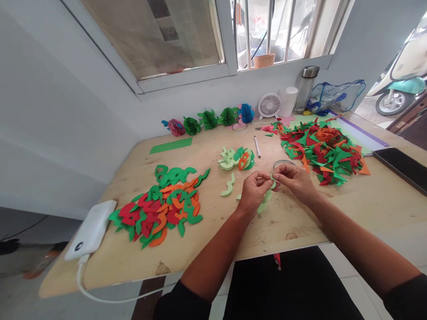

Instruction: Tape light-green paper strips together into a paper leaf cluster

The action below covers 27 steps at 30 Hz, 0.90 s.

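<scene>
Wooden table (126, 262), paper scraps (325, 151) near hands (255, 190) (296, 179), fan (269, 106) behind

Both hands (255, 190) at a pale green paper piece (273, 183), between two colourful paper piles (328, 151).

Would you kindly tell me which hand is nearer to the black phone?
The right: the right hand is left of the black phone; the left hand is farther left.

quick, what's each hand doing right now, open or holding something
Left hand: closed, holding a pale green paper piece.
Right hand: closed beside that piece; exactly what it pinches cannot be told.
</scene>
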Each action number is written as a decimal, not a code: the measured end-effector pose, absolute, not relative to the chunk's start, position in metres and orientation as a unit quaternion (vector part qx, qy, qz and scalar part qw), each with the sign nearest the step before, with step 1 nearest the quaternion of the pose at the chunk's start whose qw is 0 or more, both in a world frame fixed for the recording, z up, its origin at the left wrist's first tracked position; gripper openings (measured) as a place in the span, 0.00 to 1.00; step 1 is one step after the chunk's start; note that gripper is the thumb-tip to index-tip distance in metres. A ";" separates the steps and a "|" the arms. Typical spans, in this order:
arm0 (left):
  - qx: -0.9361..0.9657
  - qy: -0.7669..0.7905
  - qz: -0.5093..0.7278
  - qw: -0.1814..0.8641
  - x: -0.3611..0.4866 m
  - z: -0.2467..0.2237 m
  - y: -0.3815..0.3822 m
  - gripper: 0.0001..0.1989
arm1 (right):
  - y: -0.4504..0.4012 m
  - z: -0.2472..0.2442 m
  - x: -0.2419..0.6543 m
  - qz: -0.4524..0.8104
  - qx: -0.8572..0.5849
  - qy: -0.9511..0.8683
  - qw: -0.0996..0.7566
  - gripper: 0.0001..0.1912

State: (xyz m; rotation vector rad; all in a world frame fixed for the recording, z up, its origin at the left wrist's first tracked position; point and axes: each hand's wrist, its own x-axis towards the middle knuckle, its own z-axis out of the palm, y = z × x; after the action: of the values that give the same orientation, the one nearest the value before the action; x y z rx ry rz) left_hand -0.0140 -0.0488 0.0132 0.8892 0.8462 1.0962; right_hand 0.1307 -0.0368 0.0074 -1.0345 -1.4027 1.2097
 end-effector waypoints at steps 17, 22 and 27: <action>0.438 0.421 0.487 0.628 -0.018 0.014 -0.049 0.13 | -0.037 0.011 0.131 0.494 -0.441 -0.578 0.477 0.13; 0.444 0.430 0.482 0.621 -0.019 0.014 -0.048 0.09 | -0.036 0.011 0.132 0.495 -0.447 -0.577 0.472 0.13; 0.448 0.431 0.483 0.616 -0.019 0.013 -0.047 0.07 | -0.035 0.008 0.133 0.482 -0.459 -0.582 0.467 0.13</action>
State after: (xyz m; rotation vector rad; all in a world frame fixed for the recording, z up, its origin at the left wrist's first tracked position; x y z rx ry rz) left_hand -0.0193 -0.0466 0.0129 1.0324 0.9919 1.1131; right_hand 0.1330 -0.0350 0.0076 -1.1259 -1.4284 1.1838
